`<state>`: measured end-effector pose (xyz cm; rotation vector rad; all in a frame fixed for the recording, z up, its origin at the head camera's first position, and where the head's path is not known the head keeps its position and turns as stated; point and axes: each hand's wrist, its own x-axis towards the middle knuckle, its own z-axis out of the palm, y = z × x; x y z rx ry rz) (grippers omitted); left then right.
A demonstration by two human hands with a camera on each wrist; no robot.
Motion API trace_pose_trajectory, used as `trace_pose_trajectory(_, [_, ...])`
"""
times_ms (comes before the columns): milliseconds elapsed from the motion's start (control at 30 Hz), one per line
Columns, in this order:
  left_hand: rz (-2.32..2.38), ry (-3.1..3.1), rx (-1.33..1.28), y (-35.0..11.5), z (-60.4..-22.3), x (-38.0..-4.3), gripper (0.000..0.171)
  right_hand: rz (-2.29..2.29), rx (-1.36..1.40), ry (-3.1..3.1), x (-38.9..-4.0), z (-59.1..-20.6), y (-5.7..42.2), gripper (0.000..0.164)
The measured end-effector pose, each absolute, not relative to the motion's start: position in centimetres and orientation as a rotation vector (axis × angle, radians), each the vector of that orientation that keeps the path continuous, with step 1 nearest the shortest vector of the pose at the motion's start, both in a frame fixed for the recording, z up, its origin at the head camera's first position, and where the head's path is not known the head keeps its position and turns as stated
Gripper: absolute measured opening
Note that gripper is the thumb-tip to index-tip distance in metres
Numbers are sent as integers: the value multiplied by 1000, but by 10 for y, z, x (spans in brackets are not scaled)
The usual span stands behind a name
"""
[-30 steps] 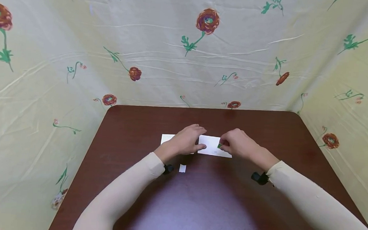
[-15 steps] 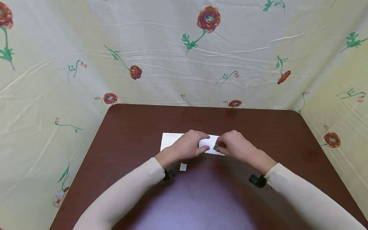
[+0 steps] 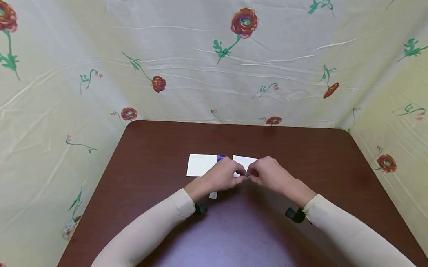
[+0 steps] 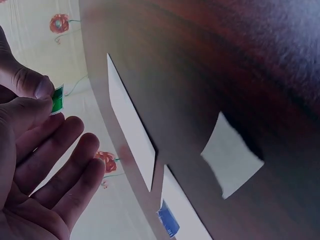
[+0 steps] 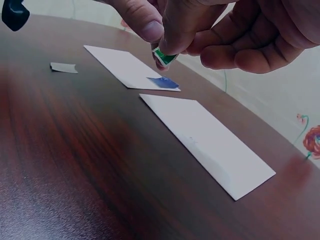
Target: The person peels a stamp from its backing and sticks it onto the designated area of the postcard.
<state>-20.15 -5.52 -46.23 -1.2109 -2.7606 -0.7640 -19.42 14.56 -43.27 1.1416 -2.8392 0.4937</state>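
Note:
A small green sticker with a pale edge [image 4: 58, 101] is held up between both hands. My right hand [image 3: 273, 174] pinches it between thumb and finger. My left hand [image 3: 219, 175] meets it there, thumb and fingertip at the sticker's edge, other fingers loosely spread. Below lies a white card or envelope [image 5: 210, 142], partly hidden by the hands in the head view. To its left is a second white card [image 3: 201, 165] with a blue sticker [image 5: 164, 82] at its right end.
A small white slip of paper [image 4: 232, 156] lies on the brown table [image 3: 169, 139], nearer me than the cards and partly behind my left wrist in the head view. Flower-patterned cloth [image 3: 190, 46] hangs around the far and side edges.
My right hand has moved left with the green sticker. My left hand has moved slightly right and its fingers have closed onto the sticker. The blue sticker has come into view.

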Motion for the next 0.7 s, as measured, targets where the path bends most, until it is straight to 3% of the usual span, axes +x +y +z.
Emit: trace_pose_trajectory(700, [-826,-2798,-1139,-63,-463,-202,9,536,1185,-2754,-191,-440,150,11])
